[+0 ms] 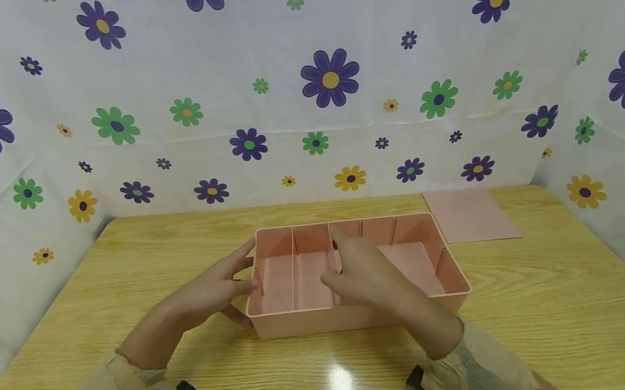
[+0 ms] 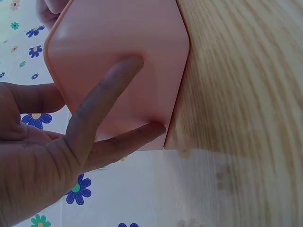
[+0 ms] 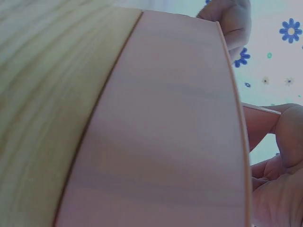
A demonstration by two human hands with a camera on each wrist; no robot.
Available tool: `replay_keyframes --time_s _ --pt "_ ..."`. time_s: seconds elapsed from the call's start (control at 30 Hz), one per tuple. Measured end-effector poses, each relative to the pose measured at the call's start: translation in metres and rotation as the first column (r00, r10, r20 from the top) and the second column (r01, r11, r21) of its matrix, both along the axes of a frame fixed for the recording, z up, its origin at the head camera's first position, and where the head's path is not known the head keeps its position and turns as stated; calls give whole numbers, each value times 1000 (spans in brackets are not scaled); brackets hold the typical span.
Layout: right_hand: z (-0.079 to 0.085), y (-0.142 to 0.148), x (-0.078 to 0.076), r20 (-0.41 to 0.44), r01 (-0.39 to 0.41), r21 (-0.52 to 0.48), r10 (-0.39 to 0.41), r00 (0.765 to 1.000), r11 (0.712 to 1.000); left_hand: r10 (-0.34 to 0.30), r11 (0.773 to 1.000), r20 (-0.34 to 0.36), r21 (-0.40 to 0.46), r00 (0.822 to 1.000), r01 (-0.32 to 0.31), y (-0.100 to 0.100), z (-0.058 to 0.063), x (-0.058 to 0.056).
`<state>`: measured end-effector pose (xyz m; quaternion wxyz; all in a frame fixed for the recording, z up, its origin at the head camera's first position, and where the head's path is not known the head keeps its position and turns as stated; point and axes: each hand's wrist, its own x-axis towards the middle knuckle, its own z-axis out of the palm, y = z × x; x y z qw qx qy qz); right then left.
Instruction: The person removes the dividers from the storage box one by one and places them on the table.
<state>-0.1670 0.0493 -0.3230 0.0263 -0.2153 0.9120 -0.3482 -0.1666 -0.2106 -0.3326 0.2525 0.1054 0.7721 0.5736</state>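
A long pink box (image 1: 295, 323) stands on the table, with a thin divider (image 1: 294, 270) upright across its left part. At the box's left end is my left hand (image 1: 210, 289). One of its fingers hooks over the rim, while two digits press the outer end wall in the left wrist view. My right hand (image 1: 365, 267) reaches into the box from the front. It pinches a second thin pink divider (image 1: 328, 218), which stands upright and pokes above the back rim. The lower part of that divider is partly hidden by the hand.
A flat pink square sheet (image 1: 474, 216) lies on the wooden table (image 1: 546, 299) behind the box's right end. Slots line the box's inner walls. A flower-patterned cloth (image 1: 267, 180) hangs at the back and both sides.
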Motion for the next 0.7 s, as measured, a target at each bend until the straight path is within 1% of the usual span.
replay_keyframes --time_s 0.13,0.27,0.37,0.57,0.7 --pt "9 0 2 -6 27 -2 -27 1000 1000 1 1000 4 -2 1000 -1 1 1 0" --pt "22 1 6 20 74 -15 -74 997 997 -8 1000 1 -1 1000 8 1 1 1" --pt "32 4 10 25 104 -46 -103 994 993 -19 1000 -5 3 1000 19 1 2 1" --pt "46 14 13 -66 114 -80 -120 991 990 0 1000 2 -8 1000 0 1 2 0" --pt "55 26 15 -92 114 -153 -129 987 982 5 1000 4 -12 1000 -5 2 1 0"
